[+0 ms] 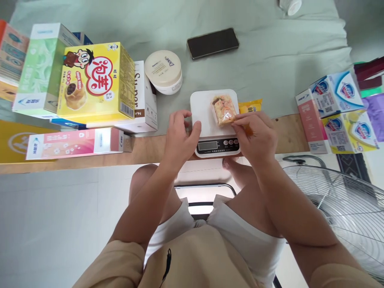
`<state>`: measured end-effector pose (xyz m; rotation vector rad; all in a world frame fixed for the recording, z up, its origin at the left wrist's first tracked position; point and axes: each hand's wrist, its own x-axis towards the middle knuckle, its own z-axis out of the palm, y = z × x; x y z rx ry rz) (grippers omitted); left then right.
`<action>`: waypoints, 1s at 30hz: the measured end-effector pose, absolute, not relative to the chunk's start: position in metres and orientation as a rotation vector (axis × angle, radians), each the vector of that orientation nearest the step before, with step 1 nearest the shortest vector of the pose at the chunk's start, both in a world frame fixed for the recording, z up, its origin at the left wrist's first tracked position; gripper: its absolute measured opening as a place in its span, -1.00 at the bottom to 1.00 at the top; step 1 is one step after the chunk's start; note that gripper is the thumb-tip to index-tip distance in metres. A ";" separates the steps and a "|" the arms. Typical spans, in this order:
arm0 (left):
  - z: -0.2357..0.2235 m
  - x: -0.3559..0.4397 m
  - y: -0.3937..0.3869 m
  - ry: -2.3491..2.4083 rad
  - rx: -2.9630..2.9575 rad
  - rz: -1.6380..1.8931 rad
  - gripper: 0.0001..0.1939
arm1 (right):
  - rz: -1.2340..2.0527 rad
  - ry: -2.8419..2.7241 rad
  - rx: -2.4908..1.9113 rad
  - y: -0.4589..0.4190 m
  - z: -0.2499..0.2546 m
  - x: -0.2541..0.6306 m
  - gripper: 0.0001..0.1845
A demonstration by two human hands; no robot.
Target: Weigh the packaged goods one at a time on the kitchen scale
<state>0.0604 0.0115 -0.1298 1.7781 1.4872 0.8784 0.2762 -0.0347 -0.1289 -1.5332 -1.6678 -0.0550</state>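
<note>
A white kitchen scale (201,108) stands at the table's front edge with a dark display. On its platform lies a clear-wrapped snack (223,109) with an orange and white filling. My right hand (255,138) pinches the near end of that wrapper with thumb and fingers. My left hand (180,134) rests at the scale's left side, fingers curled and apart, thumb against the platform's edge, holding nothing. A yellow packet (250,106) lies just right of the scale, partly behind my right hand.
A yellow puff box (96,82) sits on stacked boxes at the left, with a pink box (75,143) in front. A white cream jar (164,71) and a black phone (213,43) lie behind the scale. Soap boxes (336,110) stand right. A floor fan (339,204) is below right.
</note>
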 end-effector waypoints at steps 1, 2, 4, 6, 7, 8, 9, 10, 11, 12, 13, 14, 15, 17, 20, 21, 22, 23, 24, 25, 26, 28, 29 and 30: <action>-0.130 0.061 0.013 1.498 1.766 0.878 -0.72 | -0.056 -1.654 -1.533 -0.035 -0.127 0.281 -0.85; -0.131 0.062 0.014 1.511 1.755 0.877 -0.72 | -0.057 -1.635 -1.528 -0.035 -0.126 0.286 -0.86; -0.131 0.063 0.017 1.544 1.726 0.872 -0.75 | -0.078 -1.574 -1.499 -0.035 -0.122 0.296 -0.88; -0.130 0.063 0.020 1.577 1.688 0.859 -0.78 | -0.137 -1.496 -1.473 -0.035 -0.119 0.308 -0.90; -0.128 0.062 0.021 1.595 1.668 0.847 -0.80 | -0.167 -1.466 -1.476 -0.035 -0.119 0.313 -0.90; -0.126 0.062 0.023 1.614 1.647 0.829 -0.81 | -0.192 -1.441 -1.489 -0.035 -0.118 0.318 -0.90; -0.124 0.062 0.024 1.631 1.626 0.805 -0.83 | -0.203 -1.425 -1.507 -0.035 -0.118 0.323 -0.90; -0.122 0.061 0.025 1.643 1.607 0.776 -0.84 | -0.198 -1.417 -1.521 -0.035 -0.119 0.326 -0.90; -0.119 0.061 0.025 1.646 1.592 0.750 -0.85 | -0.185 -1.411 -1.519 -0.036 -0.119 0.328 -0.91; -0.116 0.061 0.026 1.638 1.582 0.730 -0.85 | -0.164 -1.414 -1.512 -0.036 -0.120 0.329 -0.91; -0.113 0.061 0.026 1.623 1.577 0.718 -0.86 | -0.154 -1.421 -1.489 -0.036 -0.120 0.329 -0.91; -0.111 0.061 0.026 1.605 1.573 0.713 -0.86 | -0.151 -1.434 -1.463 -0.037 -0.120 0.328 -0.90; -0.109 0.061 0.025 1.593 1.566 0.712 -0.86 | -0.153 -1.449 -1.446 -0.037 -0.119 0.327 -0.89; -0.105 0.063 0.025 1.603 1.533 0.700 -0.85 | -0.166 -1.477 -1.442 -0.038 -0.118 0.323 -0.85; -0.102 0.064 0.026 1.665 1.483 0.649 -0.81 | -0.163 -1.489 -1.483 -0.038 -0.116 0.319 -0.84; -0.101 0.065 0.026 1.676 1.475 0.638 -0.79 | -0.155 -1.486 -1.494 -0.038 -0.116 0.319 -0.84; -0.100 0.065 0.026 1.675 1.469 0.633 -0.79 | -0.147 -1.482 -1.492 -0.038 -0.116 0.318 -0.84; -0.099 0.065 0.027 1.668 1.463 0.636 -0.79 | -0.139 -1.478 -1.481 -0.037 -0.116 0.318 -0.85; -0.098 0.065 0.027 1.656 1.454 0.642 -0.79 | -0.134 -1.474 -1.463 -0.037 -0.117 0.318 -0.85; -0.097 0.065 0.027 1.645 1.441 0.648 -0.80 | -0.132 -1.472 -1.444 -0.036 -0.118 0.318 -0.85; -0.097 0.065 0.028 1.638 1.426 0.651 -0.82 | -0.131 -1.471 -1.429 -0.036 -0.118 0.318 -0.84; -0.096 0.066 0.028 1.633 1.397 0.647 -0.84 | -0.141 -1.462 -1.417 -0.035 -0.119 0.318 -0.83; -0.095 0.066 0.029 1.633 1.389 0.646 -0.84 | -0.142 -1.460 -1.423 -0.035 -0.120 0.318 -0.82; -0.095 0.066 0.029 1.634 1.389 0.646 -0.84 | -0.148 -1.458 -1.426 -0.035 -0.120 0.318 -0.82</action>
